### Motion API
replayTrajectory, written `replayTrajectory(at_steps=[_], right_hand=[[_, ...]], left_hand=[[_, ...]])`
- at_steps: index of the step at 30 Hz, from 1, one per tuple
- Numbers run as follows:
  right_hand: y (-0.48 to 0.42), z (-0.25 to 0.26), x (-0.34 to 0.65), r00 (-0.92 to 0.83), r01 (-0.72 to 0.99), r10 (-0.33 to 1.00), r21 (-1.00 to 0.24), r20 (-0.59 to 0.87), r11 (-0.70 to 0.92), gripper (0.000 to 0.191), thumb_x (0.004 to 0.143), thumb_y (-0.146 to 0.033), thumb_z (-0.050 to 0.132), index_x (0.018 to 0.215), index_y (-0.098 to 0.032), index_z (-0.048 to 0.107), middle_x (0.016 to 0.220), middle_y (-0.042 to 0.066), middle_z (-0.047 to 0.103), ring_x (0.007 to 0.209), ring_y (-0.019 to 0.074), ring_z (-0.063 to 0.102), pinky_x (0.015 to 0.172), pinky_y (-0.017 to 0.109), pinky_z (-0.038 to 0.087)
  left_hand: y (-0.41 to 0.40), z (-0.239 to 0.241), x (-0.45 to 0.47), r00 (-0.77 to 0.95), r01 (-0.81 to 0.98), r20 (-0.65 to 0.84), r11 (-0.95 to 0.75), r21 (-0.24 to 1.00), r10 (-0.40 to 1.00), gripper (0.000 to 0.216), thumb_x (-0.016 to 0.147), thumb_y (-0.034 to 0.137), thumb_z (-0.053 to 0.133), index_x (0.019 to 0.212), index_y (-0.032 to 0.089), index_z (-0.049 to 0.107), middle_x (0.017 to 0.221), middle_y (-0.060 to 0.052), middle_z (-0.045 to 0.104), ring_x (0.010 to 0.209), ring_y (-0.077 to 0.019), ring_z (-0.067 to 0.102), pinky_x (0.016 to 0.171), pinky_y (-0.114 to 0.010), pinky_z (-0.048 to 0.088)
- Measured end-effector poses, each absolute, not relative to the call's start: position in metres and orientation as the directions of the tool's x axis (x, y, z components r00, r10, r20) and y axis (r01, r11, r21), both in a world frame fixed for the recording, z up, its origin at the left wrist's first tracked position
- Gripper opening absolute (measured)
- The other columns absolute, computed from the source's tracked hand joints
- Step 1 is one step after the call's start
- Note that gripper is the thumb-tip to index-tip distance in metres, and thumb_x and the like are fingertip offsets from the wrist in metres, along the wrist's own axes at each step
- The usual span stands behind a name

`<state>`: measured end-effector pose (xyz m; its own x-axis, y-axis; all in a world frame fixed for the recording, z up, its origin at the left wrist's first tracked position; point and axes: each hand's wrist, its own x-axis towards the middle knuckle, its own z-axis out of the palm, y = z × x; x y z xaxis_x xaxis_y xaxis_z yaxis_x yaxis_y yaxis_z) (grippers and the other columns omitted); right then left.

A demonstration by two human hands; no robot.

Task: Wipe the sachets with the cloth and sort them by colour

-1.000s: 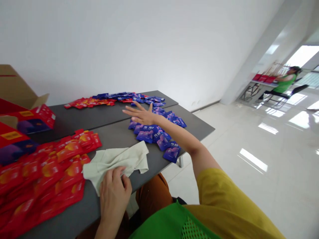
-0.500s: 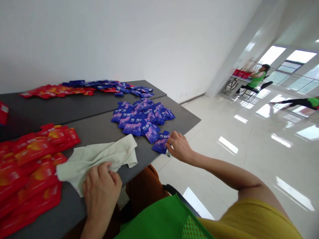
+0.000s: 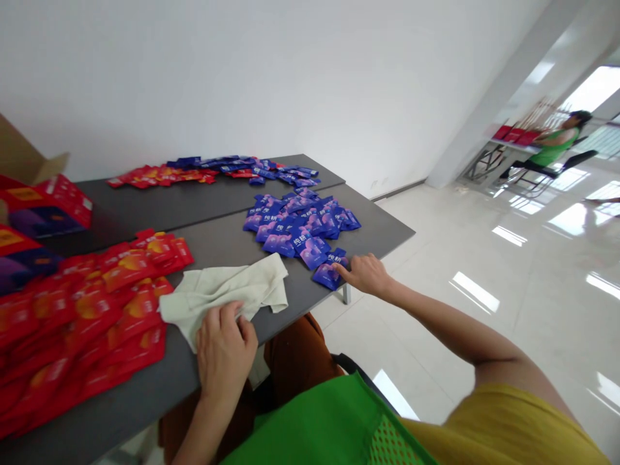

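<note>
A: Where do we have room on the table?

B: We see a bare grey strip between the red sachets on the left and the blue pile on the right. The near edge runs slantwise under both our hands, and the right corner drops off to open shiny floor.

A: And our hands?

B: Our left hand sits at the near edge, fingers curled down onto the pale cloth and bunching it. Our right hand reaches to the right end of that edge, fingertips narrow on the nearest blue sachet. We cannot tell whether it pinches it.

A: Which way do they lie?

B: The cloth's long axis runs from near left to far right, with a loose flap towards the blue pile. The sachet lies flat, skewed to the edge, just beside the pile.

A: Anything unclear?

B: The red sachets are cut off at the left, the cloth's near part hides under our hand, and our right thumb is out of sight. A person sits far right, small and blurred.
</note>
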<state>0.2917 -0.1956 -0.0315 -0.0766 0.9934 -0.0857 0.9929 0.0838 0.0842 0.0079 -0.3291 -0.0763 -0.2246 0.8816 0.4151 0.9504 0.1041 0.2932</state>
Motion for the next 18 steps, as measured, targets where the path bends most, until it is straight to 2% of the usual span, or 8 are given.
replayTrajectory(at_steps=[3,7,12,14,18], right_hand=[[-0.211,-0.029,0.285,-0.119,0.983,0.976,0.114,-0.181,0.141,0.081,0.091,-0.071,0.012,0.086,-0.012,0.068,0.09,0.02,0.069,0.09,0.0313,0.066,0.079,0.038,0.045],[-0.217,-0.029,0.266,-0.164,0.973,0.978,0.142,-0.132,0.183,0.08,0.089,-0.075,0.018,0.093,-0.012,0.067,0.094,0.021,0.069,0.092,0.0327,0.066,0.078,0.039,0.046],[-0.214,-0.034,0.254,-0.192,0.97,0.98,0.144,-0.056,0.198,0.093,0.076,-0.086,0.032,0.114,-0.005,0.057,0.104,0.025,0.063,0.099,0.0356,0.062,0.082,0.041,0.046],[-0.211,-0.038,0.255,-0.191,0.972,0.98,0.13,-0.052,0.196,0.093,0.078,-0.084,0.034,0.122,-0.003,0.05,0.111,0.027,0.06,0.101,0.0347,0.061,0.083,0.041,0.046],[-0.198,-0.046,0.261,-0.149,0.983,0.987,0.096,-0.056,0.154,0.077,0.092,-0.068,0.027,0.134,-0.005,0.042,0.114,0.025,0.059,0.101,0.0319,0.062,0.081,0.038,0.047]], left_hand=[[-0.329,-0.076,0.01,-0.238,0.949,0.42,0.117,0.293,0.876,0.027,0.087,0.022,0.046,0.112,0.015,0.056,0.101,-0.011,0.056,0.097,-0.0272,0.053,0.082,-0.038,0.04],[-0.329,-0.075,0.013,-0.257,0.948,0.417,0.143,0.284,0.872,0.027,0.088,0.022,0.045,0.112,0.016,0.057,0.102,-0.011,0.056,0.097,-0.0274,0.052,0.082,-0.039,0.039],[-0.33,-0.075,0.013,-0.254,0.948,0.413,0.139,0.287,0.875,0.027,0.088,0.022,0.045,0.112,0.016,0.056,0.102,-0.011,0.056,0.097,-0.0273,0.052,0.082,-0.038,0.039],[-0.33,-0.075,0.013,-0.255,0.947,0.417,0.137,0.291,0.872,0.027,0.088,0.022,0.045,0.112,0.016,0.056,0.102,-0.011,0.056,0.098,-0.0271,0.052,0.082,-0.038,0.039],[-0.331,-0.075,0.014,-0.263,0.942,0.421,0.136,0.307,0.868,0.027,0.087,0.021,0.046,0.111,0.015,0.057,0.102,-0.012,0.056,0.098,-0.0272,0.052,0.083,-0.039,0.039]])
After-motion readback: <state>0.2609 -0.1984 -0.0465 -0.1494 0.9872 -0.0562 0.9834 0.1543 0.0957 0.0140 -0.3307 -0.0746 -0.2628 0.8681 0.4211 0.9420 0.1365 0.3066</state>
